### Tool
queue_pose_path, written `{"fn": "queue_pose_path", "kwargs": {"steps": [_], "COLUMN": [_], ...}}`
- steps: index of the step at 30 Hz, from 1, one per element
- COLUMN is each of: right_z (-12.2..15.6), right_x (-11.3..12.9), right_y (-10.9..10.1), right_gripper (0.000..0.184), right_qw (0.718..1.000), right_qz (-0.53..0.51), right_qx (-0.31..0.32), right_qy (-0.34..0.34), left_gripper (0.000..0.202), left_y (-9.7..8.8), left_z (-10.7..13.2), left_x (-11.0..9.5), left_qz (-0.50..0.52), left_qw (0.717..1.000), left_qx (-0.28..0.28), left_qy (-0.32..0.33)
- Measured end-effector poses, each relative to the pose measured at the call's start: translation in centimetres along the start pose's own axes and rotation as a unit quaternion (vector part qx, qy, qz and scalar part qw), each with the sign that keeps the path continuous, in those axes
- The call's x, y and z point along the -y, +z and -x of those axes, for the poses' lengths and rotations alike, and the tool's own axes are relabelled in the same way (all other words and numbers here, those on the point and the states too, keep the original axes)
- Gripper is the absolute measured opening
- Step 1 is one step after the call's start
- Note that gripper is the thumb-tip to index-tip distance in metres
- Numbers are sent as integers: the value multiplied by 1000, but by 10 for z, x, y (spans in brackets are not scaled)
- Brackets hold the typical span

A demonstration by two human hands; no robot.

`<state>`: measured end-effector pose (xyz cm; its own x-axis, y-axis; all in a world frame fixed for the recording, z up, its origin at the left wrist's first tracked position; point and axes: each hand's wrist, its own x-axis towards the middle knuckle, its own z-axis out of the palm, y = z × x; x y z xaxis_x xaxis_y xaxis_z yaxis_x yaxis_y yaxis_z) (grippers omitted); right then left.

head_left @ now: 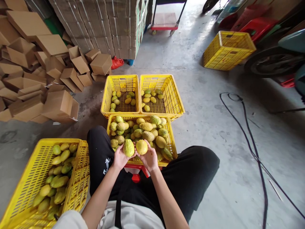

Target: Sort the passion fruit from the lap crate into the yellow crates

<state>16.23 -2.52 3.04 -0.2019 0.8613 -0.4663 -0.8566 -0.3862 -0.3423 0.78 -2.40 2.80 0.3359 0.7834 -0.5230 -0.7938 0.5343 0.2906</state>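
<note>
My left hand (122,158) cups a yellow-green, bumpy-skinned papaya (129,148). My right hand (149,158) has its fingers around a rounder, yellower papaya (142,147). Both fruits are held side by side, close together, above the near edge of a yellow plastic crate (172,140) between my knees. That crate is heaped with papayas (145,126) from green to yellow. Beyond it stand two more yellow crates, a left one (120,78) and a right one (175,95), each with several papayas on its floor.
At my left, a large yellow crate (26,173) holds many long papayas (59,181). Cardboard boxes (58,105) lie piled at the left, near a tall strapped stack (105,28). Another yellow crate (226,51) stands back right. A black cable (254,149) crosses the floor, and a trolley (165,20) is behind.
</note>
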Motion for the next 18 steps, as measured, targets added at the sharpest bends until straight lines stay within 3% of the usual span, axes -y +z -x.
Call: {"fn": "queue_pose_path", "kwargs": {"steps": [9, 18], "right_z": [-1, -2], "right_x": [-3, -7], "right_y": [-4, -7], "right_gripper": [36, 39], "right_qw": [999, 996], "right_qz": [33, 79], "right_qx": [-11, -36], "right_qy": [-23, -25], "left_gripper": [27, 38], "left_y": [-5, -3], "left_z": [-1, -2], "left_x": [3, 3], "left_qz": [-30, -54], "left_qw": [999, 998], "left_qx": [-30, -6], "left_qy": [0, -15]}}
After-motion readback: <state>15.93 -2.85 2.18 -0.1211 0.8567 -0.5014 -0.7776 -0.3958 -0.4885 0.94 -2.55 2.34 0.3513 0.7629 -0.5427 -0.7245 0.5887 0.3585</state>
